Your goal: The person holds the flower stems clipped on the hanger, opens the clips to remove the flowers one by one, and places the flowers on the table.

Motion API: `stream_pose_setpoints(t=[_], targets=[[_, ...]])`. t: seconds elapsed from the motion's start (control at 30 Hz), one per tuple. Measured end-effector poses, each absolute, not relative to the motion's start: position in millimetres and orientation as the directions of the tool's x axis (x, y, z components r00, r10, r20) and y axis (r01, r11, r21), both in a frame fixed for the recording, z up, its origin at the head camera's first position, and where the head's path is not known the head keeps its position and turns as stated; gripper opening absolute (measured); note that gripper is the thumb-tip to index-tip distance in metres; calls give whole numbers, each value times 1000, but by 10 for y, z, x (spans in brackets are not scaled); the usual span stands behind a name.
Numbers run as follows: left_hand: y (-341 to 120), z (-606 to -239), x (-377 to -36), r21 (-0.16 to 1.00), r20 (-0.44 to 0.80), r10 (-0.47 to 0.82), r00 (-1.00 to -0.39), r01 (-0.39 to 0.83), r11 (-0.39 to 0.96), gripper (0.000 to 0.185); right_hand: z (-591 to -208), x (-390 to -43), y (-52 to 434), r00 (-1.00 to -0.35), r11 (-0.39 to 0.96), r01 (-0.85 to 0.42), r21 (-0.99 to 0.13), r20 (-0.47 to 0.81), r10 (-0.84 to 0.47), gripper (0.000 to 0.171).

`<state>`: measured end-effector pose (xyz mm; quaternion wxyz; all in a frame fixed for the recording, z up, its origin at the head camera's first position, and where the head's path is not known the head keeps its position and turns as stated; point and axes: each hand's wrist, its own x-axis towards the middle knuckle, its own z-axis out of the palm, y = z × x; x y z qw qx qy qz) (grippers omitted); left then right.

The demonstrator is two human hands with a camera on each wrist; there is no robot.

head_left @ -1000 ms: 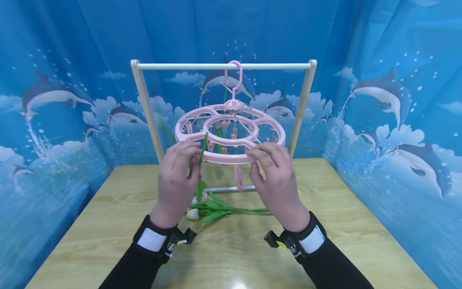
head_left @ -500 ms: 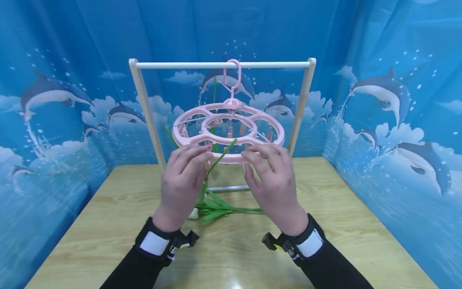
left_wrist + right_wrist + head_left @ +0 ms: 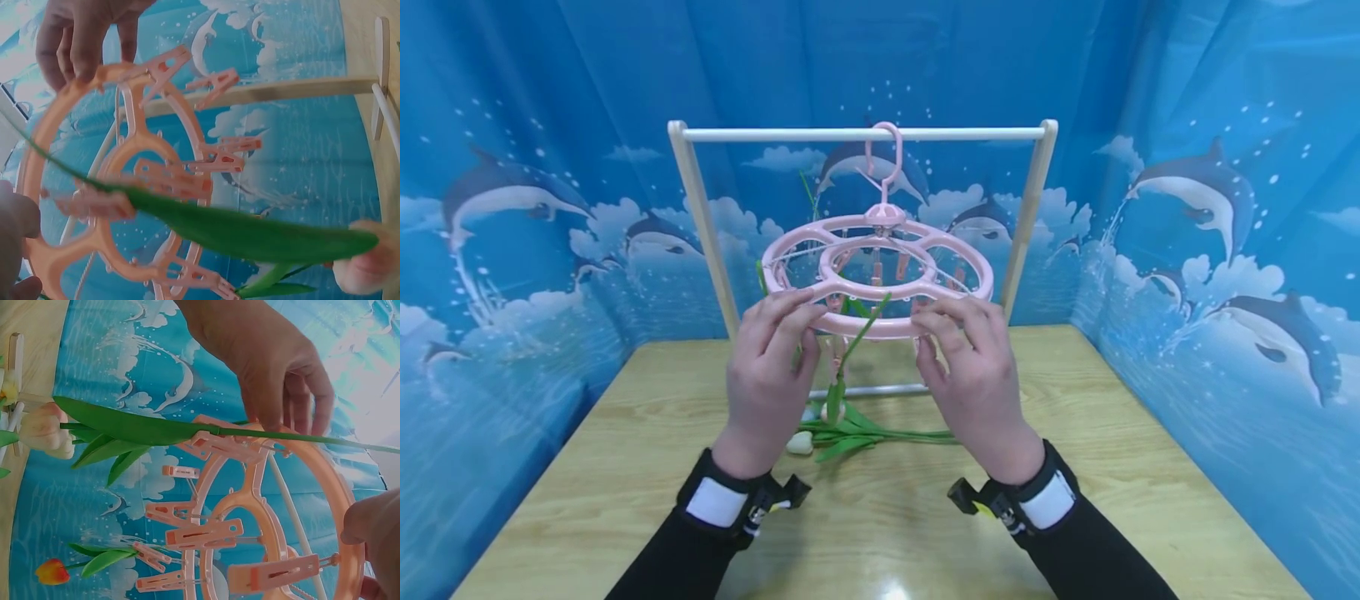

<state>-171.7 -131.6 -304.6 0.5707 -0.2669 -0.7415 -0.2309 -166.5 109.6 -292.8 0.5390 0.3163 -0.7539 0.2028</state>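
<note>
Pink hanger (image 3: 895, 328) is being pinched by both hands (image 3: 767, 375) (image 3: 977, 375); tulips (image 3: 47, 428) are being held by clips (image 3: 203, 534), other tulips (image 3: 801, 443) left on the table (image 3: 625, 492).

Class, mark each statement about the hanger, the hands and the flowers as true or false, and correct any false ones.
1. The pink clip hanger hangs by its hook from the white bar. True.
2. Both hands are resting flat on the table. False: the left hand and the right hand are at the hanger's rim.
3. A white tulip lies on the table. True.
4. The red-and-yellow tulip stands upright. False: the red-and-yellow tulip hangs flower-down.
5. Dolphins decorate the blue backdrop. True.
</note>
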Motion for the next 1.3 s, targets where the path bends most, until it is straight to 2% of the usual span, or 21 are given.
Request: stream_pose_setpoints(t=[0.17,0.33,0.5,0.6,0.97,1.3], targets=[[-1371,-3045,-1730,53,968,120,-221,646,761,21,-2920,-1674,1112,-231,720,-693,23,940,-252,25],[-1360,-3051,-1732,29,971,137,-194,670,742,19,-2915,-1671,1107,-242,725,-688,19,936,-254,29],[-1319,-3072,-1718,11,973,151,-177,683,730,24,-2924,-1669,1068,-207,730,-681,51,943,-260,34],[-1292,-3080,-1699,5,971,161,-179,685,728,27,-2936,-1679,1045,-196,729,-682,64,944,-266,30],[-1235,-3077,-1661,-22,971,178,-162,676,737,31,-2954,-1704,1071,-222,747,-664,31,946,-236,14],[-1304,-3060,-1700,16,972,142,-186,659,752,24,-2941,-1759,1120,-242,734,-679,-5,945,-218,15]])
